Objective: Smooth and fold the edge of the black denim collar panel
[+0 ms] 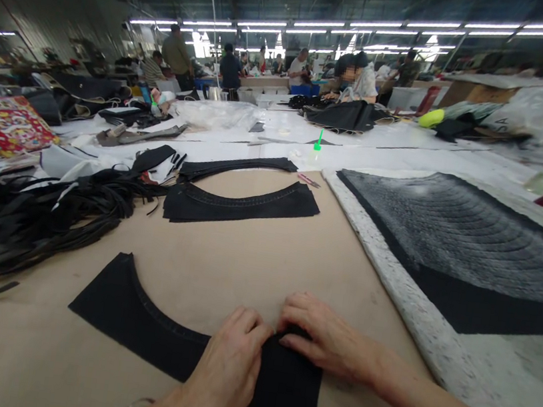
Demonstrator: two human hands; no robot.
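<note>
A curved black fabric panel [146,334] lies flat on the tan work surface [224,251] in front of me. Along its inner curve runs a narrow folded or bound edge. My left hand [232,360] presses on the panel right of its middle, fingers curled together at that curved edge. Close by on the right, my right hand [307,330] pinches the same edge near the panel's right end. The fingertips of both hands nearly meet, and the bit of edge between them is partly hidden.
More curved black panels [245,206] lie stacked farther back, with small red-handled snips [309,180] beside them. A heap of black strips [47,219] covers the left. On a pale padded board [371,244] at right sits a chalk-marked black piece [478,239]. Several people work in the background.
</note>
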